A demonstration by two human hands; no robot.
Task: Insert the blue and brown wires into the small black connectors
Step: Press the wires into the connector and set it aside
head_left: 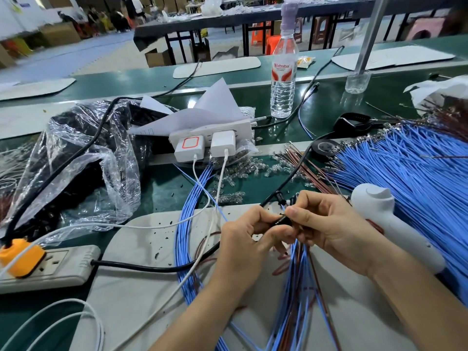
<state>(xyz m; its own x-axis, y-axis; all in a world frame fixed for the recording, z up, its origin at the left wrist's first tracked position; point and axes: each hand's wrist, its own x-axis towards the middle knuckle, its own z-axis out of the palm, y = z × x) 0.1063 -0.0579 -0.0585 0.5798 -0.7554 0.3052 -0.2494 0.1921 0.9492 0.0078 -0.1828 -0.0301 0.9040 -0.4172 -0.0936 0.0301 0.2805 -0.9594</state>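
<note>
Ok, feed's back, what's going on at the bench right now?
A person is working over the grey mat. The left hand and right hand meet and pinch a small black connector between their fingertips. A bundle of blue and brown wires hangs below the hands. Whether a wire is fully seated is hidden by the fingers. A big pile of blue wires lies to the right.

Head-worn view (close), forward and down

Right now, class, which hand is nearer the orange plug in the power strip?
Left. The left hand is to the right of the orange plug; the right hand lies farther right, beyond the left.
</note>
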